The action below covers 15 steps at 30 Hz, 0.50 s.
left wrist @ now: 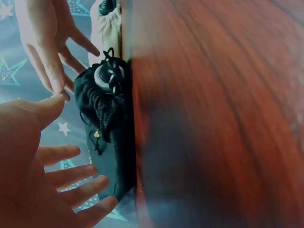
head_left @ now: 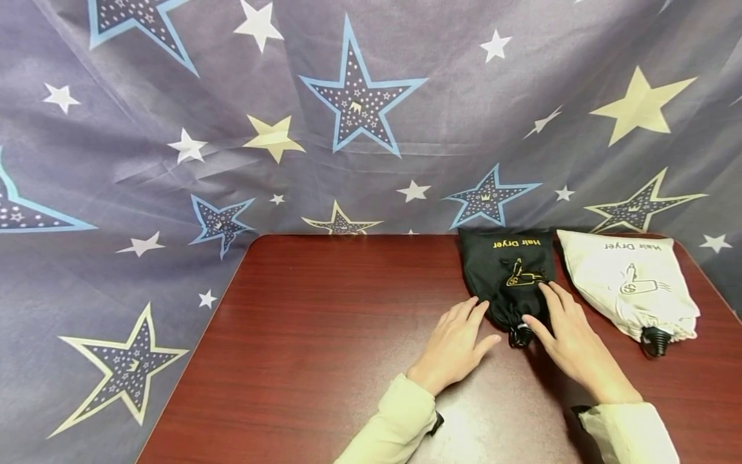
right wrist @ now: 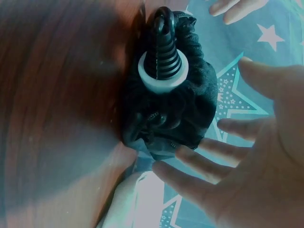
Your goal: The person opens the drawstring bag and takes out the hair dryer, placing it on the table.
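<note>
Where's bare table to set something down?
Biggest patch: table left of the black bag and left hand. Smaller: in front of the white bag, right of the right hand. Crowded: around the black bag, hands at both sides, white bag close right.

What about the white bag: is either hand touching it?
No, table shows between the white bag and the right hand; the left hand is farther off.
</note>
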### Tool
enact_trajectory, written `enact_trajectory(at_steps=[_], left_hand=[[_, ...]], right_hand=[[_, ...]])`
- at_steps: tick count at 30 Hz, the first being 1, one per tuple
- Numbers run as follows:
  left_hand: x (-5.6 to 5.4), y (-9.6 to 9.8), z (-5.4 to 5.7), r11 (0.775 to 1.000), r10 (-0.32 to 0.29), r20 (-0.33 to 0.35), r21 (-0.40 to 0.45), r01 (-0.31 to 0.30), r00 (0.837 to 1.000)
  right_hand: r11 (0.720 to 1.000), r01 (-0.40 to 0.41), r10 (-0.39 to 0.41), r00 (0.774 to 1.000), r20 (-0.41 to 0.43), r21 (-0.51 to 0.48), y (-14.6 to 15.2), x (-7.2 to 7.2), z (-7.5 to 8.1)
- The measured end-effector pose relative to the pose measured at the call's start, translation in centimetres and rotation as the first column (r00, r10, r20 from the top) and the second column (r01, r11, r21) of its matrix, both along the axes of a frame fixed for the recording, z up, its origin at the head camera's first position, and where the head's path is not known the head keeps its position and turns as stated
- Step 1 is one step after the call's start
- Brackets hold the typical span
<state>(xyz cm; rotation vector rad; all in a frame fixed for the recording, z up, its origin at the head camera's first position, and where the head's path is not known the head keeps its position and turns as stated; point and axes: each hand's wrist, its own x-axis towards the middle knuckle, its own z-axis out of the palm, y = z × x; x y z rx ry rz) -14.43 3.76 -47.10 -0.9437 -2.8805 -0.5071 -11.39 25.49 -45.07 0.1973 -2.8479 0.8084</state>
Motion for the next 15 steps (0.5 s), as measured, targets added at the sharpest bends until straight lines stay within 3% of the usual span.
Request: enact_trajectory(at_steps=[15], left_hand=[[-1.1, 1.1, -1.1, 1.0, -0.023, -0.044, -0.011, 0.023, 0.999]], right_hand=[[0.999, 0.035, -0.034, 0.999, -0.035, 0.01, 0.4, -0.3, -0.4]])
